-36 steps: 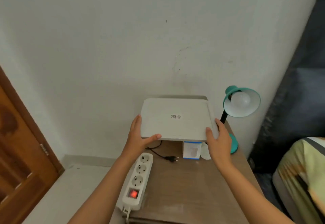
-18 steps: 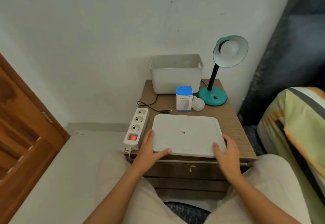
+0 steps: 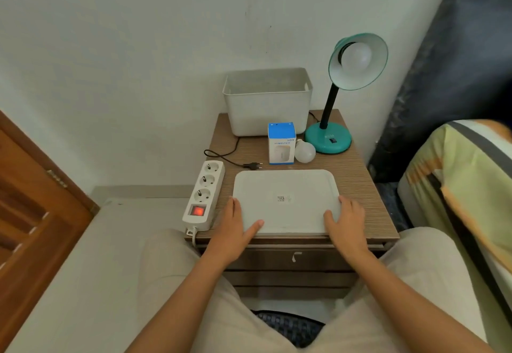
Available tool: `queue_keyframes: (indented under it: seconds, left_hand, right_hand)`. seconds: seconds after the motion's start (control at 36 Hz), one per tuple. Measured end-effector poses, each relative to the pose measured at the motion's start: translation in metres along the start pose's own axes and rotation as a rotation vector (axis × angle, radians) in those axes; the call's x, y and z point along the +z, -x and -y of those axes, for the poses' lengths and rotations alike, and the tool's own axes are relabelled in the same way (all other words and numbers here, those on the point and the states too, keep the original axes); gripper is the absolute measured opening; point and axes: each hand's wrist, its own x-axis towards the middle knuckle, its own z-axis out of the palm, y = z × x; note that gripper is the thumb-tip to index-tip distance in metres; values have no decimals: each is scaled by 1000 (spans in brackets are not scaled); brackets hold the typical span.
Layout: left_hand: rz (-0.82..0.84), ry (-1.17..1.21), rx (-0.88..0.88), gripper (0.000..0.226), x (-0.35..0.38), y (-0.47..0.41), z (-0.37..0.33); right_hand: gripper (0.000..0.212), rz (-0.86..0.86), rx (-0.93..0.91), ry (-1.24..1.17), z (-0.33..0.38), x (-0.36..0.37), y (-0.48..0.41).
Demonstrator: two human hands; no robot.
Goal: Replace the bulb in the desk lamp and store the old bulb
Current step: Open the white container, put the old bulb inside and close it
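Observation:
A teal desk lamp (image 3: 328,139) stands at the back right of the wooden nightstand (image 3: 360,186), with a white bulb (image 3: 356,54) in its shade. A loose white bulb (image 3: 304,151) lies beside a blue and white box (image 3: 281,143). Behind them stands an open white storage bin (image 3: 267,103). The bin's flat white lid (image 3: 285,200) lies at the front of the nightstand. My left hand (image 3: 237,225) holds the lid's front left corner and my right hand (image 3: 346,219) holds its front right corner.
A white power strip (image 3: 203,194) with a lit red switch lies along the nightstand's left edge. The lamp's black plug (image 3: 253,164) lies unplugged beside it. A wooden door (image 3: 33,214) is at left, a bed (image 3: 465,186) at right, and my knees are below.
The lid was held up over the bin a second ago. Both hands brought it down and toward me, and it now lies flat at the front of the nightstand.

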Motion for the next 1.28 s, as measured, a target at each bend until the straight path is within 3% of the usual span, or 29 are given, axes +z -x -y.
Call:
queue_keyframes:
  seconds: [0.25, 0.42, 0.61, 0.78, 0.97, 1.14, 1.28]
  left_hand:
    - [21, 4, -7, 84, -7, -15, -4]
    - [-132, 209, 33, 73, -33, -56, -21]
    - [-270, 347, 18, 84, -103, -146, -45]
    - [-343, 422, -31, 91, -141, -222, -49]
    - [-306, 494, -38, 97, -139, -271, -51]
    - [-368, 590, -6, 94, -130, -285, -49]
    - [-385, 602, -1, 94, -128, -288, -48]
  right_hand:
    - [51, 71, 7, 8, 2, -6, -7]
    - [48, 80, -19, -45, 18, -11, -41]
    - [43, 87, -114, -106, 62, -8, -108]
    - [45, 111, -84, -83, 75, 20, -158]
    - [48, 111, -19, -75, 74, 46, -174]
    - [49, 134, -1, -127, 71, 50, -179]
    - [49, 53, -16, -194, 75, 33, -178]
